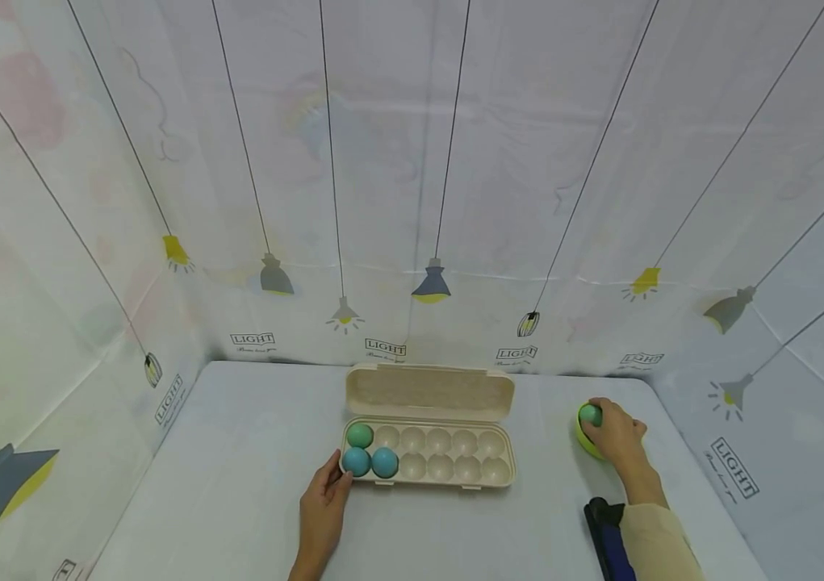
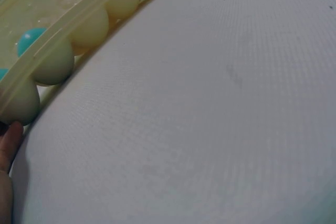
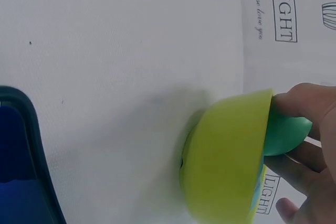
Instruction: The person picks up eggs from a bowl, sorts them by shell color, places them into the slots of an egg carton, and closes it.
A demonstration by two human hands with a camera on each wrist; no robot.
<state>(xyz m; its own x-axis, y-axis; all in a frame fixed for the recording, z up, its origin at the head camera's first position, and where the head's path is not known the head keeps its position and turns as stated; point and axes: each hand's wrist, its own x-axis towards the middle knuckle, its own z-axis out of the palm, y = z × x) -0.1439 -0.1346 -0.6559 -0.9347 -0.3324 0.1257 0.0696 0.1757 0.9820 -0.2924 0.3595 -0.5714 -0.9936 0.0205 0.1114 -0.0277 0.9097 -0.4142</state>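
Observation:
A beige egg carton (image 1: 429, 476) lies with its lid raised at the back. At its left end are one green egg (image 1: 360, 436), a blue egg (image 1: 357, 461) at the front corner and another blue egg (image 1: 385, 462) beside it. My left hand (image 1: 324, 504) grips that front-left corner, a fingertip against a cup in the left wrist view. To the right, my right hand (image 1: 616, 436) pinches a green egg (image 3: 286, 132) at the mouth of a yellow-green bowl (image 3: 226, 156). Part of something light blue (image 3: 257, 187) shows inside the bowl's rim.
A dark blue object (image 1: 611, 541) with a black edge is beside the right forearm, in front of the bowl. Behind the white table (image 1: 237, 460) hang pale sheets (image 1: 397, 161) printed with lamps, close along its back and sides.

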